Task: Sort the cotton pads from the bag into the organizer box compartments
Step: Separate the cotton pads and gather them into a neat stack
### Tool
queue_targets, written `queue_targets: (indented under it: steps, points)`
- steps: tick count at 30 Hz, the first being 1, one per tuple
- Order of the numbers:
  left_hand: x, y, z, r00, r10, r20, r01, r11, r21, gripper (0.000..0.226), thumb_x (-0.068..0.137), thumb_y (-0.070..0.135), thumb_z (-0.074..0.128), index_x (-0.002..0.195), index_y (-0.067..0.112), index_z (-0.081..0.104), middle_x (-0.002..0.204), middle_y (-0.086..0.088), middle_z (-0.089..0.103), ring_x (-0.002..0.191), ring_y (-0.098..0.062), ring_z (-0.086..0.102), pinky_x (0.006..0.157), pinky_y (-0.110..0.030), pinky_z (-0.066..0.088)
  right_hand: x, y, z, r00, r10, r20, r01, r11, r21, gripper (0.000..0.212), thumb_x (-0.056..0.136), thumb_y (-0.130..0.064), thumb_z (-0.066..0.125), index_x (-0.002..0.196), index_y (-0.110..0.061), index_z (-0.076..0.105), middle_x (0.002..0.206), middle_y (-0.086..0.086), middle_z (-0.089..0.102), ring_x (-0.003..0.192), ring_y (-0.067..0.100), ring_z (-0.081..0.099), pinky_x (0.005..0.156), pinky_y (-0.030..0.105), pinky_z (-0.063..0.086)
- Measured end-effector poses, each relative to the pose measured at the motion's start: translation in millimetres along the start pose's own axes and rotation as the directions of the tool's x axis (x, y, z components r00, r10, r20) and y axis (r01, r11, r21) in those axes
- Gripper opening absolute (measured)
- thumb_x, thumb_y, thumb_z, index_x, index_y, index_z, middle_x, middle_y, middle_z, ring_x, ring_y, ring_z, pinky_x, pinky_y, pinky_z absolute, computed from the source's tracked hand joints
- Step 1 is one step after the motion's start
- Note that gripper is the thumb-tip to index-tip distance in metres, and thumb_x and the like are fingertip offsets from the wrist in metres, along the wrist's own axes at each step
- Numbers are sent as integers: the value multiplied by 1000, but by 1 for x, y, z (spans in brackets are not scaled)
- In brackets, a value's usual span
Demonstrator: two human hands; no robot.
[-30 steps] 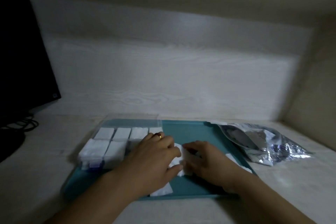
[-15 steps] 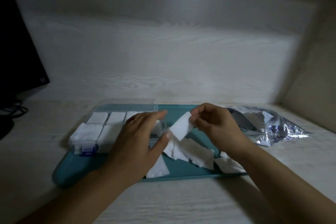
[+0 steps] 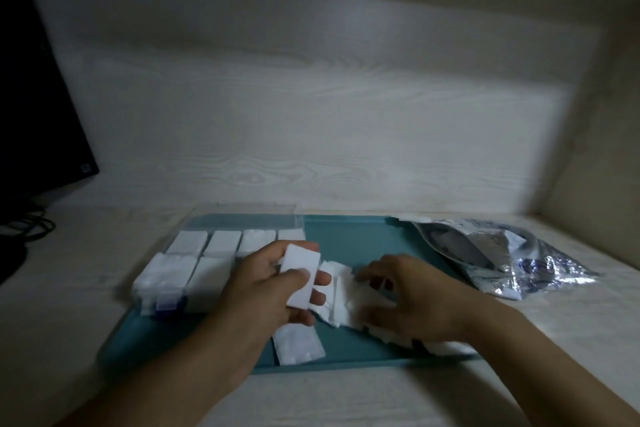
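- Head view: left hand grips one white cotton pad, thumb across its face, fingers curled behind; long axis runs near-to-far, tilted slightly right at the top.
- Right hand rests on the loose pads on the teal tray, fingers curled into the pile.
- Organizer box on the tray's left, visible compartments packed with pads.
- Foil bag lies on the counter, right of the tray; its print is unreadable.

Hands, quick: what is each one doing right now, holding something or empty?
Left hand: grips a white cotton pad between thumb and fingers.
Right hand: fingers on the loose pads on the teal tray; grip cannot be told.
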State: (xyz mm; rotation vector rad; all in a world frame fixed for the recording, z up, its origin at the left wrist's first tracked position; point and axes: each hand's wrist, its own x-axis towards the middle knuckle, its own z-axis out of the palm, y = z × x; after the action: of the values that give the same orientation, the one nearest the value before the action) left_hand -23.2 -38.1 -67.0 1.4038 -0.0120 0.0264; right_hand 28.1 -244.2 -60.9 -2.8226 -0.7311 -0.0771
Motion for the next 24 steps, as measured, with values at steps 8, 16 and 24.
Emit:
queue_targets:
  steps: [8,16,24]
  points:
    - [0,-3,0,998,49,28,-51,995,86,32,96,-10,46,109,14,64,88,-13,76,71,-23,69,53,-31,52,3,-2,4,998,42,-55,-26,963,267,19,85,-20,67,102,-26,69,85,-13,64,74,1,58,71,23,51]
    - [4,-8,-2,995,95,4,-95,991,99,37,95,-12,42,109,16,62,84,-16,75,66,-26,68,50,-31,49,3,-13,10,988,85,-131,-21,903,429,27,84,-5,58,95,-29,64,84,6,67,65,13,57,63,30,48]
    - [4,-9,-2,991,130,6,-130,981,145,40,95,-13,40,111,16,62,84,-16,75,67,-27,65,46,-28,44,0,-20,12,989,70,-132,-16,926,376,25,85,-6,57,105,-17,68,88,-12,61,74,3,59,64,5,41]
